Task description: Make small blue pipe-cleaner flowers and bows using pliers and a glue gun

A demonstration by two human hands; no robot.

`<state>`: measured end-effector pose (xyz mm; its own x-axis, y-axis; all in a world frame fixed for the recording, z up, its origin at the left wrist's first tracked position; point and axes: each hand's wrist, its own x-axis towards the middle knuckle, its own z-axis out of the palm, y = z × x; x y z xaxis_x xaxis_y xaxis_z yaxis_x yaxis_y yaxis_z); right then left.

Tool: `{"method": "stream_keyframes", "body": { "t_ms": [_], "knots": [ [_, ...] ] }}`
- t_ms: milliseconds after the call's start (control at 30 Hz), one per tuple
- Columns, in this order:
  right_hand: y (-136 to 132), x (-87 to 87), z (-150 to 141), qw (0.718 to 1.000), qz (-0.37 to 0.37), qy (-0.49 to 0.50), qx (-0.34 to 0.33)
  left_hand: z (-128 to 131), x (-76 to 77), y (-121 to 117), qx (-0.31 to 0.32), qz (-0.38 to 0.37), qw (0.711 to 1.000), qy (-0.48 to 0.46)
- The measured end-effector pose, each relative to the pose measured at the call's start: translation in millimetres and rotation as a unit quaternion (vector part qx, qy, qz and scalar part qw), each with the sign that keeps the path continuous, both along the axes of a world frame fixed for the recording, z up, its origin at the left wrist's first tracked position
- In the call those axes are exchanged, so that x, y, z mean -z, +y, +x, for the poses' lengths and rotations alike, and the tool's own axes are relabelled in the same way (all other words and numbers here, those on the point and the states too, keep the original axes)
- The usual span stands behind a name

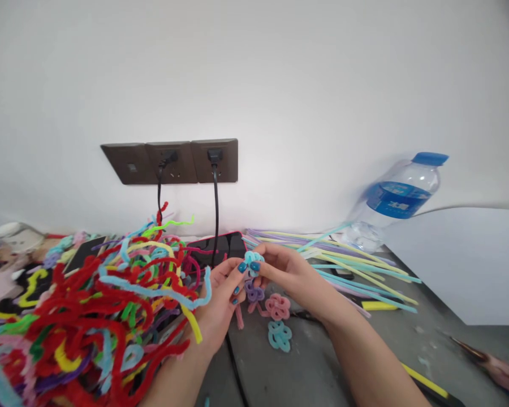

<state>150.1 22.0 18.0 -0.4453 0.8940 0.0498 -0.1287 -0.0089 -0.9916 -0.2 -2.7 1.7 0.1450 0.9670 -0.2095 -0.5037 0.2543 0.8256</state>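
Between my left hand (227,288) and my right hand (280,268) is a light-blue pipe cleaner flower (253,258), pinched by both thumbs and fingers. Close below it, a purple pipe cleaner flower (254,292) shows by my left fingertips; whether it is joined to the blue one I cannot tell. A pink pipe cleaner flower (277,307) lies on the table just under my right wrist. In front of that rests another light-blue looped flower (279,336). Short pink pieces stick out beneath my left fingers.
A tangled heap of coloured pipe cleaners (110,305) covers the left side. Straight pastel pipe cleaners (365,265) spread behind my right arm. A plastic bottle (401,195) leans by the wall, near a white sheet (462,260). A pointed tool (487,364) lies right. A black cable (216,209) hangs from the socket.
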Motion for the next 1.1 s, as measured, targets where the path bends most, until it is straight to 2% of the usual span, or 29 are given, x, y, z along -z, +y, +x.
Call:
{"method": "stream_keyframes", "body": {
  "t_ms": [267,567,767,967,1100],
  "knots": [
    [-5,-5.0,6,0.994,-0.083,0.046,-0.047,-5,-2.4,-2,0.091,-0.002,0.996,0.001],
    [-4,-3.6,4,0.990,-0.115,0.077,-0.032,0,5.6,-2,0.021,0.020,1.000,-0.007],
    [-5,-4.2,2,0.988,-0.113,0.103,-0.016,-1,9.0,-5,0.064,0.008,0.998,0.019],
    [-4,-4.4,6,0.992,-0.106,0.073,-0.011,-2,3.7,-3,0.053,0.007,0.998,0.040],
    [-2,-3.6,9,0.995,-0.094,0.038,-0.025,-5,1.2,-1,0.000,0.032,0.997,0.074]
  ]
}}
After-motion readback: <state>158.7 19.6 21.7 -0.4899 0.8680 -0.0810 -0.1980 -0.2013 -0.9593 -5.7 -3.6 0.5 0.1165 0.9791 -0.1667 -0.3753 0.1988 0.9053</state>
